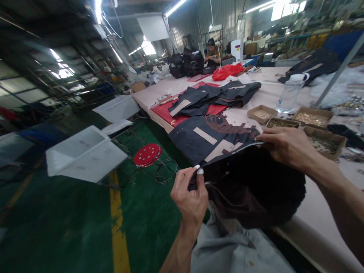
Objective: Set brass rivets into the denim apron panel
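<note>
A dark bag-like fabric piece (250, 189) hangs between my hands, its upper edge stretched taut and its black inside showing. My left hand (190, 193) pinches the edge at its left end; white coverings wrap the thumb and a fingertip. At the right end, the fingers of my right hand (284, 146) are closed on the same edge. Just beyond lie dark cloth pieces (187, 138) with beige strips and brown tabs. Farther back, more dark pieces (210, 94) rest on a red sheet (162, 110).
Small cardboard boxes of metal parts (311, 116) stand at the right near a clear bottle (290, 93). White bins (85, 155) and a red stool (148, 154) stand left of the table (150, 93). A person (213, 53) is at the far end.
</note>
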`<move>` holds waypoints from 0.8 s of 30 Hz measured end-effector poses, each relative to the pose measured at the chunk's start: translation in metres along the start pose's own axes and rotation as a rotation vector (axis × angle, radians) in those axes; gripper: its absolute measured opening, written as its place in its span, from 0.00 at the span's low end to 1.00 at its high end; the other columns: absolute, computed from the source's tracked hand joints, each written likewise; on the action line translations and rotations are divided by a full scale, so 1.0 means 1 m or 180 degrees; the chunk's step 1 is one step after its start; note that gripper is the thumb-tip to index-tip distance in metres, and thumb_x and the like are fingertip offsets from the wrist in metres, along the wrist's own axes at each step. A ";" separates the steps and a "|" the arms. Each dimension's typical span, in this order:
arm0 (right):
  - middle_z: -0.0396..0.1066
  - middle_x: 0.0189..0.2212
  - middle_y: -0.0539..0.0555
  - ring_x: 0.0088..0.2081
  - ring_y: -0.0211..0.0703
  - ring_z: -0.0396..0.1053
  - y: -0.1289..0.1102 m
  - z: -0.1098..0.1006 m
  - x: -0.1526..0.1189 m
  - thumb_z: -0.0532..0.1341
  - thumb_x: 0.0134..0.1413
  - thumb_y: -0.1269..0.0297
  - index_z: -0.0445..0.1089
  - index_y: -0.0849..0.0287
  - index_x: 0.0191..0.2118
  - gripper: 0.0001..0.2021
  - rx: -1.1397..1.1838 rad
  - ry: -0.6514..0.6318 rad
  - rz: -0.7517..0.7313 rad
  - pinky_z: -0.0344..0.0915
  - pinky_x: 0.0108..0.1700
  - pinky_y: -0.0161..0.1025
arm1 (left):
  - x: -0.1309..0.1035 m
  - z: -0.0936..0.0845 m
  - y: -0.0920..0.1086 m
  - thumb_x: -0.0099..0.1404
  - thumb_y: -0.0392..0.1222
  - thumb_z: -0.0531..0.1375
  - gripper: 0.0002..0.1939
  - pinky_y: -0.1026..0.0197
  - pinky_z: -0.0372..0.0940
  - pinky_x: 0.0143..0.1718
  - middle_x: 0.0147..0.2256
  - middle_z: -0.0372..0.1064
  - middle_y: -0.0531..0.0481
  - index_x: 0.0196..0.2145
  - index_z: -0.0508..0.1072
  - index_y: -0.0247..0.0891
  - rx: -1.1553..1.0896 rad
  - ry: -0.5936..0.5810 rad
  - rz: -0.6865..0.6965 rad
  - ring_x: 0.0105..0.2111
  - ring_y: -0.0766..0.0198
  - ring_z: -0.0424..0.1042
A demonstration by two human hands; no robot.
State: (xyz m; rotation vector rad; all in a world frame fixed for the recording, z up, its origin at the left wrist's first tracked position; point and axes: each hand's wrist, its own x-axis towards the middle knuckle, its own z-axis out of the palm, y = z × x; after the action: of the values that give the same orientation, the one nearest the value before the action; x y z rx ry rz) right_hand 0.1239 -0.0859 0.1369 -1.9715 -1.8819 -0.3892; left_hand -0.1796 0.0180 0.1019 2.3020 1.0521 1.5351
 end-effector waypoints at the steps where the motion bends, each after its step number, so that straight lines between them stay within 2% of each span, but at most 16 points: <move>1: 0.77 0.43 0.55 0.40 0.49 0.74 0.003 0.002 -0.010 0.59 0.52 0.70 0.77 0.55 0.45 0.15 0.0066 0.0014 0.0019 0.64 0.37 0.40 | 0.000 -0.003 0.001 0.65 0.34 0.63 0.05 0.60 0.68 0.41 0.36 0.73 0.48 0.39 0.76 0.37 -0.0063 0.0006 0.0069 0.37 0.62 0.73; 4: 0.74 0.49 0.55 0.45 0.51 0.73 0.012 0.011 -0.048 0.58 0.47 0.72 0.74 0.54 0.51 0.23 0.0363 -0.0089 0.0167 0.68 0.44 0.42 | -0.004 -0.016 0.006 0.62 0.31 0.64 0.09 0.59 0.69 0.40 0.37 0.73 0.47 0.41 0.76 0.38 -0.0266 -0.0149 0.0257 0.38 0.62 0.73; 6: 0.72 0.53 0.55 0.49 0.53 0.72 0.019 0.023 -0.079 0.58 0.42 0.73 0.72 0.52 0.56 0.31 0.0566 -0.0267 0.0351 0.69 0.47 0.45 | -0.009 -0.031 0.011 0.62 0.28 0.63 0.12 0.58 0.69 0.40 0.39 0.72 0.46 0.43 0.76 0.38 -0.0424 -0.0531 0.0393 0.39 0.61 0.72; 8: 0.70 0.56 0.54 0.53 0.55 0.71 0.025 0.040 -0.113 0.57 0.40 0.73 0.71 0.49 0.58 0.35 0.0780 -0.0449 0.0483 0.70 0.51 0.48 | -0.016 -0.047 0.018 0.62 0.27 0.60 0.14 0.57 0.68 0.39 0.39 0.71 0.45 0.44 0.75 0.38 -0.0587 -0.1287 0.0584 0.39 0.60 0.70; 11: 0.67 0.60 0.54 0.58 0.58 0.67 0.030 0.071 -0.165 0.57 0.44 0.72 0.71 0.47 0.60 0.33 0.1054 -0.0832 0.0548 0.68 0.56 0.53 | -0.033 -0.068 0.022 0.63 0.30 0.59 0.11 0.56 0.65 0.37 0.37 0.70 0.44 0.42 0.76 0.38 -0.0682 -0.2858 0.0708 0.37 0.58 0.68; 13: 0.64 0.63 0.54 0.61 0.59 0.64 0.028 0.086 -0.198 0.57 0.45 0.72 0.70 0.46 0.61 0.34 0.1073 -0.1151 0.0608 0.65 0.60 0.56 | -0.050 -0.074 0.017 0.62 0.39 0.64 0.09 0.55 0.66 0.38 0.38 0.71 0.44 0.42 0.78 0.40 -0.0951 -0.3762 0.0442 0.38 0.57 0.69; 14: 0.61 0.65 0.53 0.63 0.60 0.63 0.026 0.091 -0.213 0.58 0.44 0.72 0.69 0.45 0.62 0.36 0.1060 -0.1305 0.0642 0.64 0.62 0.58 | -0.060 -0.073 0.010 0.60 0.45 0.67 0.13 0.57 0.66 0.38 0.39 0.73 0.44 0.42 0.79 0.41 -0.1262 -0.4117 0.0164 0.38 0.58 0.70; 15: 0.59 0.67 0.52 0.64 0.61 0.61 0.022 0.093 -0.227 0.59 0.42 0.72 0.66 0.44 0.64 0.38 0.1046 -0.1429 0.0678 0.62 0.64 0.59 | -0.070 -0.071 0.000 0.57 0.51 0.69 0.18 0.58 0.66 0.37 0.40 0.74 0.44 0.44 0.79 0.42 -0.1656 -0.4364 -0.0210 0.38 0.58 0.71; 16: 0.56 0.68 0.51 0.65 0.62 0.59 0.018 0.093 -0.238 0.60 0.40 0.72 0.63 0.43 0.66 0.42 0.1046 -0.1516 0.0718 0.61 0.65 0.60 | -0.082 -0.066 -0.012 0.55 0.55 0.70 0.23 0.59 0.67 0.37 0.41 0.74 0.44 0.44 0.80 0.41 -0.2032 -0.4437 -0.0687 0.37 0.59 0.72; 17: 0.53 0.70 0.51 0.66 0.64 0.58 0.014 0.093 -0.246 0.62 0.39 0.70 0.60 0.42 0.67 0.44 0.1074 -0.1577 0.0747 0.61 0.65 0.61 | -0.094 -0.060 -0.027 0.54 0.58 0.70 0.25 0.61 0.67 0.36 0.40 0.75 0.43 0.44 0.80 0.40 -0.2293 -0.4280 -0.1245 0.37 0.59 0.73; 18: 0.52 0.70 0.51 0.66 0.64 0.58 0.011 0.091 -0.251 0.63 0.40 0.68 0.58 0.42 0.69 0.45 0.1121 -0.1602 0.0774 0.61 0.65 0.60 | -0.106 -0.051 -0.042 0.55 0.59 0.69 0.25 0.61 0.67 0.37 0.40 0.75 0.42 0.42 0.80 0.37 -0.2327 -0.3864 -0.1854 0.37 0.59 0.74; 20: 0.53 0.70 0.51 0.65 0.63 0.60 0.006 0.091 -0.249 0.65 0.46 0.62 0.57 0.42 0.69 0.41 0.1239 -0.1480 0.0873 0.63 0.64 0.58 | -0.130 -0.031 -0.073 0.55 0.58 0.69 0.26 0.60 0.69 0.43 0.39 0.76 0.41 0.41 0.79 0.33 -0.1674 -0.2349 -0.2967 0.39 0.59 0.74; 21: 0.55 0.69 0.52 0.64 0.62 0.62 0.005 0.094 -0.244 0.65 0.50 0.57 0.58 0.43 0.68 0.38 0.1283 -0.1344 0.0952 0.64 0.64 0.56 | -0.141 -0.021 -0.086 0.50 0.56 0.73 0.28 0.59 0.69 0.43 0.38 0.76 0.40 0.41 0.78 0.32 -0.1269 -0.1699 -0.3403 0.38 0.58 0.75; 22: 0.57 0.68 0.55 0.63 0.62 0.63 0.006 0.099 -0.236 0.64 0.53 0.53 0.59 0.46 0.67 0.35 0.1284 -0.1177 0.1069 0.65 0.63 0.55 | -0.151 -0.012 -0.097 0.47 0.55 0.74 0.29 0.58 0.70 0.43 0.38 0.77 0.39 0.41 0.78 0.31 -0.1128 -0.1295 -0.3812 0.38 0.57 0.76; 23: 0.60 0.66 0.58 0.61 0.61 0.65 0.007 0.107 -0.226 0.62 0.55 0.50 0.60 0.50 0.66 0.34 0.1224 -0.1006 0.1227 0.66 0.62 0.55 | -0.159 -0.004 -0.104 0.46 0.53 0.75 0.29 0.56 0.71 0.42 0.37 0.77 0.38 0.39 0.77 0.29 -0.1218 -0.1142 -0.4255 0.37 0.55 0.76; 24: 0.62 0.63 0.61 0.59 0.62 0.67 0.010 0.116 -0.215 0.61 0.56 0.48 0.61 0.54 0.66 0.34 0.1121 -0.0883 0.1403 0.66 0.60 0.55 | -0.166 0.002 -0.108 0.46 0.52 0.75 0.27 0.55 0.72 0.41 0.36 0.77 0.36 0.37 0.77 0.27 -0.1427 -0.1145 -0.4688 0.36 0.53 0.77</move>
State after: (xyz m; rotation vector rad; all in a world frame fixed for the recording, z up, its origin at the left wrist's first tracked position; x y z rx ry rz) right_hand 0.1132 -0.2241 -0.0648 -2.1826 -1.4638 0.3331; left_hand -0.2627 -0.0084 -0.0760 0.8643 1.4791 0.5737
